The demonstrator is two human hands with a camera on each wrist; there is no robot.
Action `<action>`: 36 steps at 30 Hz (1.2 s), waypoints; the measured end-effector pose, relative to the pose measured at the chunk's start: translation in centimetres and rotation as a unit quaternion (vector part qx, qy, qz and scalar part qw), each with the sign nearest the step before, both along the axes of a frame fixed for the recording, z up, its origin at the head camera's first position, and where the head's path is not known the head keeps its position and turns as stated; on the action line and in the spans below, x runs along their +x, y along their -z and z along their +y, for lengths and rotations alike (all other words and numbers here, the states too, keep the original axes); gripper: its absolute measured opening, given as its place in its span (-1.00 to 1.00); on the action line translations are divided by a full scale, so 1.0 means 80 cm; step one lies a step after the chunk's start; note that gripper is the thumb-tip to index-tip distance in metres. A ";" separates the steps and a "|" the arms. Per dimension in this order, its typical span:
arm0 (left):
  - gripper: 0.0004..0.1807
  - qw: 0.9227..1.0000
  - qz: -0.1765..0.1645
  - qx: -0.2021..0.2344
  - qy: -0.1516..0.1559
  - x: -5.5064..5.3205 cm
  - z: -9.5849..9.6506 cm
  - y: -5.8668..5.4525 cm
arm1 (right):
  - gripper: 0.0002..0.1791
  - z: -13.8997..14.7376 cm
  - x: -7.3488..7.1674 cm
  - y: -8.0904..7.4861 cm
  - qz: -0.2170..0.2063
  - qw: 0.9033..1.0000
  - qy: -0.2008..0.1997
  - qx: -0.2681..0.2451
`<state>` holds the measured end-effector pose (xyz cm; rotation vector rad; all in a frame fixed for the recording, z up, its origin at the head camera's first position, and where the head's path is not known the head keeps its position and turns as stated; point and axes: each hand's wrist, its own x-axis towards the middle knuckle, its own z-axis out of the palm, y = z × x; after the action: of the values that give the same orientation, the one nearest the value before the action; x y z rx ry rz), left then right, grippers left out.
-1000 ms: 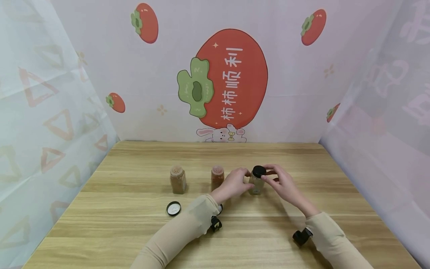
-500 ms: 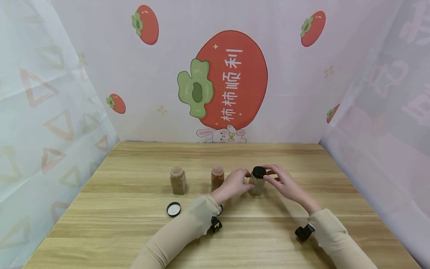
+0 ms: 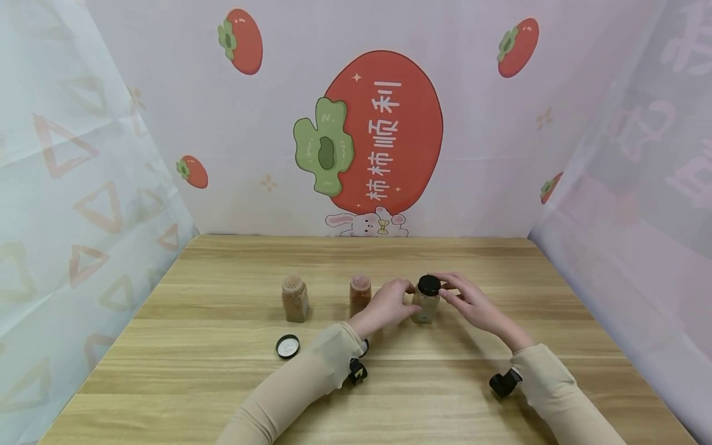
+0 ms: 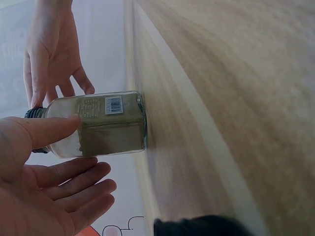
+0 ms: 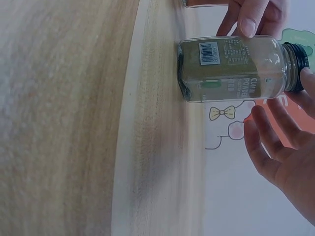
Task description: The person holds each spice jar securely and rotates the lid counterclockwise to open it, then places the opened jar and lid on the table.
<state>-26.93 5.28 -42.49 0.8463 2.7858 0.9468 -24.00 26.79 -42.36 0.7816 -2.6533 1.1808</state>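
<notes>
A glass jar of cumin powder, its label readable in the right wrist view, stands upright on the table with a black lid on top. My left hand holds the jar's body from the left, thumb on the near side. In the left wrist view its other fingers extend beside the glass. From the right, my right hand pinches the lid between thumb and fingertips. The lid sits at the threaded neck; whether it is loose I cannot tell.
Two more spice jars, a tan one and a reddish one, stand uncapped to the left, sifter tops showing. An upturned black lid lies in front of the tan jar. Another lid is mostly hidden by my left sleeve.
My right thumb has shifted right around the lid's rim while its fingertips moved left along the far side. The right wrist drifted slightly right. Left hand and jar stay put.
</notes>
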 end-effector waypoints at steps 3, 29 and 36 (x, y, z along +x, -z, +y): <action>-0.54 1.000 -0.002 0.001 0.001 0.001 0.000 0.000 | -0.58 0.000 0.001 -0.001 -0.002 1.000 0.000 -0.001; -0.54 1.000 0.009 -0.001 0.002 0.001 -0.001 0.000 | -0.57 -0.018 0.016 0.010 0.046 0.993 0.104 -0.022; -0.54 1.000 0.010 -0.005 0.000 0.002 -0.001 -0.001 | -0.57 -0.021 0.012 0.007 0.051 0.992 0.118 -0.016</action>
<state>-26.77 5.23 -42.39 0.8611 2.8046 0.9293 -23.01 25.14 -42.95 0.4896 -2.5507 1.0899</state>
